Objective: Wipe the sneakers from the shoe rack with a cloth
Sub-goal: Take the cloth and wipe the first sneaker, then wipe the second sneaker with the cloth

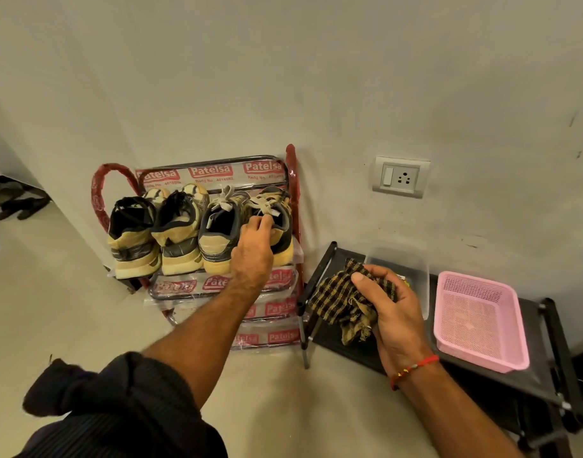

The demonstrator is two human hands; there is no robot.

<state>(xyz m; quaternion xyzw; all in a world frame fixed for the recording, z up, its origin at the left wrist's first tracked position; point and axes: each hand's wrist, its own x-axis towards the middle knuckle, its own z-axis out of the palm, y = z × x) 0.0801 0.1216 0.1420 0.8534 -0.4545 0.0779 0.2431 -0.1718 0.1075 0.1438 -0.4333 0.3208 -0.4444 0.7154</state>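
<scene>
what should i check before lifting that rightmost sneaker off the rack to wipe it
1. Left hand has its fingers on the rightmost sneaker collar: ok.
2. Full grip around the sneaker: cannot tell, fingertips hidden inside.
3. Checked cloth held ready in right hand: ok.
4. Loose laces free of the shoe rack bars: cannot tell.
5. Neighbouring sneaker pressed against it, may shift: not ok.

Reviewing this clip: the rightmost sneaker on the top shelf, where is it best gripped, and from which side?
Probably by the heel collar. The rightmost sneaker stands heel toward the person with its opening upward, toe at the wall, so coming from the front and above suits it. The left hand already has fingers hooked over that rim; the right hand holds the cloth.
</scene>
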